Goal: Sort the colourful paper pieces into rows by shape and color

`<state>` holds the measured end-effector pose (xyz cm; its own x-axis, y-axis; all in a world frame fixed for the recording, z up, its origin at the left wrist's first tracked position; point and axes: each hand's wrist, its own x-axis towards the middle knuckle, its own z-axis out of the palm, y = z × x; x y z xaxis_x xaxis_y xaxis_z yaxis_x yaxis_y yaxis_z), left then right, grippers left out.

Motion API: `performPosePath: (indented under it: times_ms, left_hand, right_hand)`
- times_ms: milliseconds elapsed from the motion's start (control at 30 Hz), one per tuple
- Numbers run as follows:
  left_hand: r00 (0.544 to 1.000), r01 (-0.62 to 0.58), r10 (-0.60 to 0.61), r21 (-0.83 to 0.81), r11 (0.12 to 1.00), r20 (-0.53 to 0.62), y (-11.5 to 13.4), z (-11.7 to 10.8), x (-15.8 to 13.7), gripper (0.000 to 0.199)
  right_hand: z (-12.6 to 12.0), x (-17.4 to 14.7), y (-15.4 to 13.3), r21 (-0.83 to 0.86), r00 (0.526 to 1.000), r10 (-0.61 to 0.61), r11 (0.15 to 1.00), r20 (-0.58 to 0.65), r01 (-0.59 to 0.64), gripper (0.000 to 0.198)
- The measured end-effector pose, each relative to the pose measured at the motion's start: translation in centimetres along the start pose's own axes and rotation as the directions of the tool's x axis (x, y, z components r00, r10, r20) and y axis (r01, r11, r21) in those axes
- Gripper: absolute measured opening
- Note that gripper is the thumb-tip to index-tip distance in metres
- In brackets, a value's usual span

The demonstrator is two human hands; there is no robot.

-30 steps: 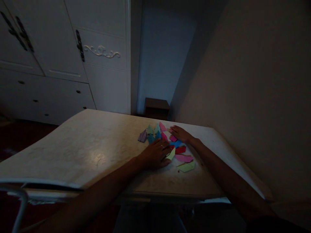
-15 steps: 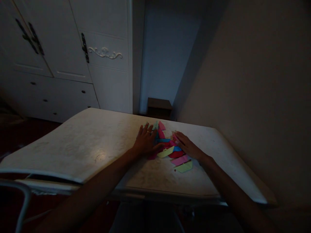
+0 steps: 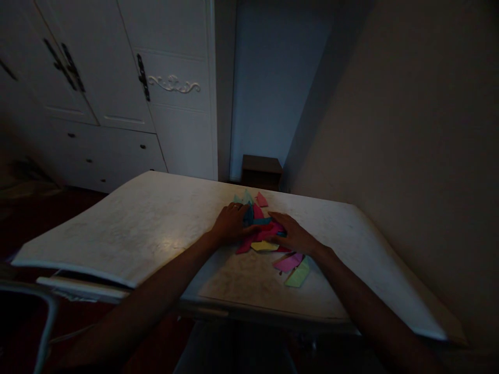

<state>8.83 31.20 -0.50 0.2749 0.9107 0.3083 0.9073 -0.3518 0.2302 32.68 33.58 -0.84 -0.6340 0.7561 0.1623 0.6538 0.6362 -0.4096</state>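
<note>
Several coloured folded paper pieces lie in a loose pile on the white table. My left hand rests at the pile's left side, fingers stretched over the dark teal pieces and thumb apart, beside a magenta piece. On the other side, my right hand is open, its fingers and thumb spread around the pile's right edge, partly hiding it. Between the thumbs are red and pink pieces; a yellow piece lies just below. A purple-pink piece and a light green piece lie nearer the front edge.
Beyond the pile, a coral-pink piece and a pale mint piece lie near the table's back edge. A white wardrobe stands behind at left, a small brown cabinet behind the table. A wall runs along the right.
My right hand has moved slightly left and spread its thumb around the papers. The pieces between my hands have bunched closer. The light green piece has turned and shifted toward the front.
</note>
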Motion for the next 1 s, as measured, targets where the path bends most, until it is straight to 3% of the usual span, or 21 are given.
performPosePath:
  times_ms: [267, 367, 467, 567, 767, 1000]
  left_hand:
    - [0.995, 0.020, -0.028, -0.085, 0.996, -0.095, -2.5, -0.9, 0.5, 0.074]
    - [0.998, 0.066, -0.067, -0.080, 0.995, -0.010, -3.1, -1.1, 0.5, 0.087]
    - [0.989, 0.042, -0.034, -0.048, 0.998, 0.142, -3.5, -1.0, 0.3, 0.090]
    - [0.978, -0.004, 0.011, -0.032, 0.999, 0.210, -3.6, -0.8, 0.0, 0.084]
    - [0.977, -0.017, 0.030, -0.062, 0.998, 0.212, -3.6, -1.4, 0.2, 0.077]
    - [0.979, -0.040, 0.063, -0.124, 0.991, 0.191, -4.0, -2.1, 0.2, 0.062]
  right_hand:
    - [-0.2, -0.2, 0.5, 0.109, 0.988, 0.028, 0.994, -0.149, -0.012, 0.069]
    - [-0.5, 0.8, -0.2, 0.123, 0.984, 0.027, 0.992, -0.176, -0.005, 0.068]
    - [-0.8, 2.5, -1.1, 0.135, 0.996, 0.003, 0.991, -0.093, 0.010, 0.076]
    - [-0.7, 4.4, -1.7, 0.148, 0.997, -0.052, 0.988, 0.059, 0.043, 0.090]
    - [-1.2, 6.4, -2.3, 0.194, 0.981, -0.099, 0.979, 0.165, 0.066, 0.097]
    - [-3.1, 4.9, -1.4, 0.270, 0.964, -0.077, 0.963, 0.256, 0.005, 0.097]
